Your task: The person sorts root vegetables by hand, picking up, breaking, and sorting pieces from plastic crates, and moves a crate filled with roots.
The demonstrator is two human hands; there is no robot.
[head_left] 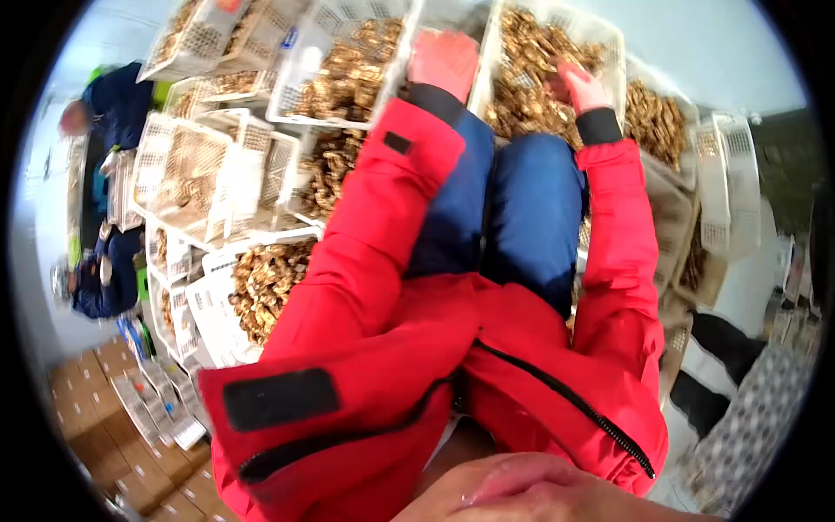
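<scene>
My left hand point(444, 63) is over the gap between two white baskets, its back toward me. Its fingers curl down out of sight, so whether they hold anything is hidden. My right hand point(581, 87) reaches into a white perforated basket point(616, 43) of golden-brown, knobbly pieces point(531, 87). Thumb and fingers bend in toward one another among the pieces; what lies between them is too blurred to name. Left of my left hand stands another white basket point(287, 74), holding similar golden-brown pieces point(352, 74).
Stacked white baskets point(187, 174) stand on my left, some with brown pieces. More pieces fill a basket point(654, 122) at right. Cardboard boxes point(130, 444) lie lower left. Other people in dark clothes point(113, 270) are at far left. My knees point(535, 191) are close to the baskets.
</scene>
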